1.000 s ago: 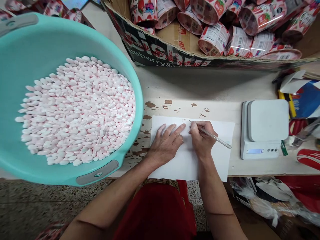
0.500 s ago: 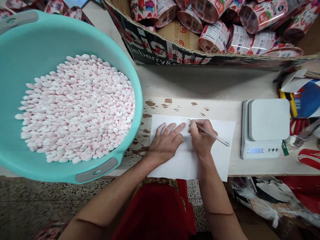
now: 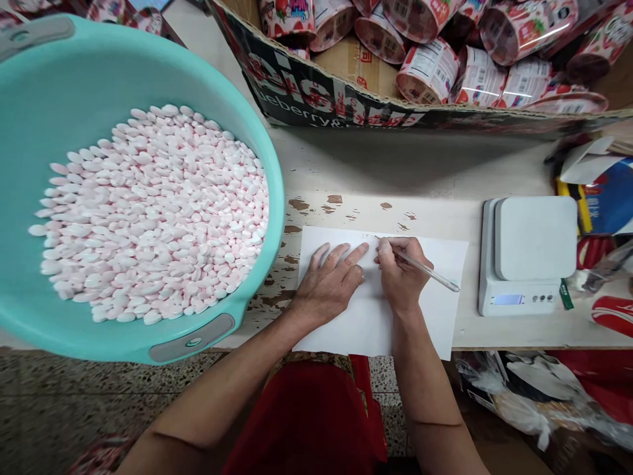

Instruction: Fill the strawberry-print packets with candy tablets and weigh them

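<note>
A white sheet of paper lies on the worn table in front of me. My left hand rests flat on its left part with the fingers spread. In my right hand is a slim clear pen, its shaft slanting down to the right and its tip at the paper's upper middle. Small faint marks show near the top edge, just left of the tip; I cannot read them.
A turquoise tub of pale pink and white oval candies stands left. Behind is a cardboard box of strawberry-printed cups. A white digital scale sits right, near a red can and packets.
The pen tip and my right hand have shifted very slightly to the right, along with a small shift of the whole view. My left hand stays flat on the paper.
</note>
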### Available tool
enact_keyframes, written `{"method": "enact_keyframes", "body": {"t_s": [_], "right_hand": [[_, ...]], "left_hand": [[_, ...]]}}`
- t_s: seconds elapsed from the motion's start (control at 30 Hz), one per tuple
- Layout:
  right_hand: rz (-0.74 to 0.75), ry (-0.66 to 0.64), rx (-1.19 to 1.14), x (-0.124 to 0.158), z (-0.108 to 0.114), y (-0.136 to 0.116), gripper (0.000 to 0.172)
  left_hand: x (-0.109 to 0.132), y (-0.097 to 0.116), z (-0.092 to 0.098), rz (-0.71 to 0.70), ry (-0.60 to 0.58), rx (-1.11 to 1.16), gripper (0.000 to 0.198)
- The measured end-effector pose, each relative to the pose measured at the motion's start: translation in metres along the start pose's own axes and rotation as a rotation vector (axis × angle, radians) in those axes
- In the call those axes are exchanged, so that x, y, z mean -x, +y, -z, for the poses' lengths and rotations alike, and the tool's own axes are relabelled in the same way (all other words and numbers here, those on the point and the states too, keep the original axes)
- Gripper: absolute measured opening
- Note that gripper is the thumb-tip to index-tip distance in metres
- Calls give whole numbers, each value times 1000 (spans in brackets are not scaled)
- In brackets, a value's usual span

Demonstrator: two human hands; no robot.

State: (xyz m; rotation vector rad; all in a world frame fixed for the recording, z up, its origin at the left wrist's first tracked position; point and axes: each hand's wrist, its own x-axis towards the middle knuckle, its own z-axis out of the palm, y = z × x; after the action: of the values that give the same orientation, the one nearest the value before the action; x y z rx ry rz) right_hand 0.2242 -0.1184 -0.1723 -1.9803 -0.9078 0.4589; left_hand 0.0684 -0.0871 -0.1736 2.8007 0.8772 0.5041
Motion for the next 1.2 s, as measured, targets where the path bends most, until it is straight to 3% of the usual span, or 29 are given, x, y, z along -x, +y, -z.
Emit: {"method": "enact_keyframes", "body": {"t_s": [0.57, 1.07, 1.2], "right_hand": [[60, -1, 14, 0, 0, -2, 12], [-14, 25, -52, 0, 0, -2, 14], [28, 28, -53, -1, 1, -3, 13]], "left_hand": [[0, 0, 0, 6, -4, 30, 12], [1, 0, 0, 13, -33, 53, 14], [2, 0, -2, 39, -32, 77, 16]]}}
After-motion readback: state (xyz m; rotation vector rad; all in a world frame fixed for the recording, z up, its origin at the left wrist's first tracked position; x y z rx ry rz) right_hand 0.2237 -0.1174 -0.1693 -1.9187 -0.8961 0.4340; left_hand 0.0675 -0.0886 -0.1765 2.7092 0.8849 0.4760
